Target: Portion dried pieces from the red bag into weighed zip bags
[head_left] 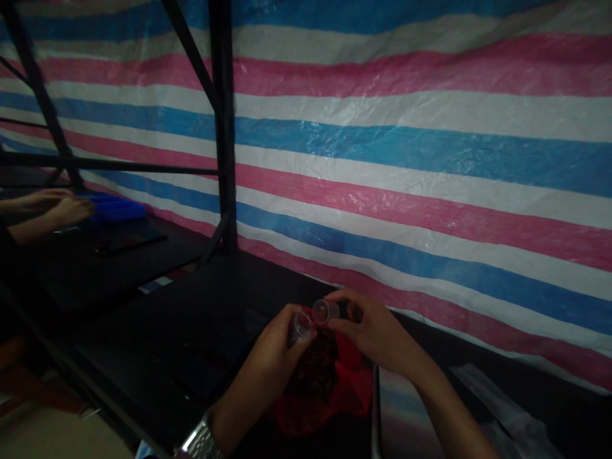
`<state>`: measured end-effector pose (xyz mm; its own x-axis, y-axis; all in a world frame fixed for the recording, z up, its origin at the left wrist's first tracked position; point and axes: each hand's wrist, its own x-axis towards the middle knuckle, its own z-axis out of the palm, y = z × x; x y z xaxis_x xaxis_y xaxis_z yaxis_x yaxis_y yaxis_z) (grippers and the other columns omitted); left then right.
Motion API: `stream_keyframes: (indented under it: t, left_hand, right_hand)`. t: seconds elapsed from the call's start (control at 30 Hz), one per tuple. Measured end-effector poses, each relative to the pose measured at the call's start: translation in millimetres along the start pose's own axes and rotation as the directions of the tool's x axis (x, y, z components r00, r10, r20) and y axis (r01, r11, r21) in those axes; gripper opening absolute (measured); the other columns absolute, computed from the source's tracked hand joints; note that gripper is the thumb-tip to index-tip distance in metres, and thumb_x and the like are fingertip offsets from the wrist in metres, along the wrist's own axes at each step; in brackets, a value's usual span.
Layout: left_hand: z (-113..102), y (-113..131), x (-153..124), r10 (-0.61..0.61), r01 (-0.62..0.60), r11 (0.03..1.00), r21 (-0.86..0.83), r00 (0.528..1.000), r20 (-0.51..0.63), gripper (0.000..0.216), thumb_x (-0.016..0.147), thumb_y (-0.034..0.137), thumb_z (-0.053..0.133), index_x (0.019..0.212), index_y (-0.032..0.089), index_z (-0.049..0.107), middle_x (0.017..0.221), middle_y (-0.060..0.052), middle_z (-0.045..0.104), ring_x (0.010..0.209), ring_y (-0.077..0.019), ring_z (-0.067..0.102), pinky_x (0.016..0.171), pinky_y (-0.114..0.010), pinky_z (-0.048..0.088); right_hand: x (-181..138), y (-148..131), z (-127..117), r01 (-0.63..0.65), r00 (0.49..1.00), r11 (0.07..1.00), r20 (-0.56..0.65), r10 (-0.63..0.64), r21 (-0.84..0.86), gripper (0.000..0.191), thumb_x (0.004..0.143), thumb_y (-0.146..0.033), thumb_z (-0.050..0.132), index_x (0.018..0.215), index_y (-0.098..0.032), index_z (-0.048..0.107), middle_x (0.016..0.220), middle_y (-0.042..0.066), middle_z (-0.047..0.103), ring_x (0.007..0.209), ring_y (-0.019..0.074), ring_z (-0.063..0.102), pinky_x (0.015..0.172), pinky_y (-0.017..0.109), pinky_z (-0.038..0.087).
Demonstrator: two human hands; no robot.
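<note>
My left hand [278,341], with a metal watch on its wrist, is closed around a small clear plastic cup [301,326], its round opening facing up. In my right hand [370,325], the thumb and fingers pinch a second small translucent cup [325,311], tilted with its mouth toward the left one. The two cups are close together; whether they touch I cannot tell. Below both hands lies a red plastic bag [356,389], spread open, with a heap of small dark brown pieces [315,366] in it. Dim light hides what the pieces are.
A metal tray [401,414] stands right of the bag, and clear plastic bags [502,401] lie beyond it. Another person's hands [67,207] are at the far left near a blue tray [117,209]. A black post [224,127] rises behind the black table [201,306], before a striped sheet.
</note>
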<state>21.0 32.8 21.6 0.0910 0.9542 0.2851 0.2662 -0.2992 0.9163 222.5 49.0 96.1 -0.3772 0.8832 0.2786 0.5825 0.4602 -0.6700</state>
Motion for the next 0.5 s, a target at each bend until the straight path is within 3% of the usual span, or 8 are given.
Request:
stream_keyframes:
  t: [0.13, 0.2, 0.37, 0.5]
  left_hand:
    - [8.4, -6.0, 1.8, 0.024, -0.024, 0.999, 0.038, 1.000, 0.013, 0.016, 0.093, 0.035, 0.065, 0.107, 0.027, 0.063, 0.100, -0.001, 0.074, 0.092, -0.0231, 0.069, 0.081, -0.034, 0.050]
    - [11.4, -8.0, 3.2, 0.032, -0.032, 0.998, 0.054, 0.999, -0.006, 0.014, 0.093, 0.034, 0.064, 0.105, 0.027, 0.062, 0.099, 0.000, 0.072, 0.093, -0.0232, 0.068, 0.082, -0.034, 0.049]
    - [13.3, -4.9, 2.6, 0.026, -0.024, 0.999, 0.041, 0.999, -0.031, 0.016, 0.092, 0.036, 0.065, 0.105, 0.027, 0.061, 0.097, 0.000, 0.073, 0.091, -0.0232, 0.069, 0.081, -0.034, 0.051]
    - [7.0, 4.3, 1.9, -0.001, 0.001, 1.000, 0.007, 0.998, -0.062, 0.022, 0.092, 0.043, 0.063, 0.105, 0.025, 0.063, 0.093, -0.001, 0.073, 0.085, -0.0221, 0.070, 0.079, -0.033, 0.054]
  right_hand:
    - [-2.3, -7.5, 6.7, 0.229, 0.972, 0.960, -0.007, -0.233, -0.161, 0.037, 0.092, -0.007, 0.066, 0.121, -0.028, 0.075, 0.126, 0.004, 0.076, 0.119, 0.0216, 0.067, 0.108, 0.039, 0.047]
    - [-2.9, -10.2, 8.5, 0.294, 0.953, 0.922, 0.007, -0.302, -0.251, 0.038, 0.096, -0.007, 0.062, 0.125, -0.028, 0.074, 0.135, 0.004, 0.074, 0.127, 0.0219, 0.065, 0.115, 0.042, 0.044]
    - [-3.3, -14.2, 5.0, 0.317, 0.941, 0.901, -0.016, -0.337, -0.297, 0.034, 0.101, -0.014, 0.062, 0.129, -0.030, 0.073, 0.137, 0.002, 0.074, 0.128, 0.0200, 0.066, 0.114, 0.039, 0.046]
    - [-1.6, -15.8, 2.1, 0.219, 0.961, 0.933, -0.100, -0.256, -0.286, 0.034, 0.098, -0.014, 0.066, 0.127, -0.029, 0.073, 0.134, 0.003, 0.074, 0.126, 0.0222, 0.066, 0.113, 0.041, 0.046]
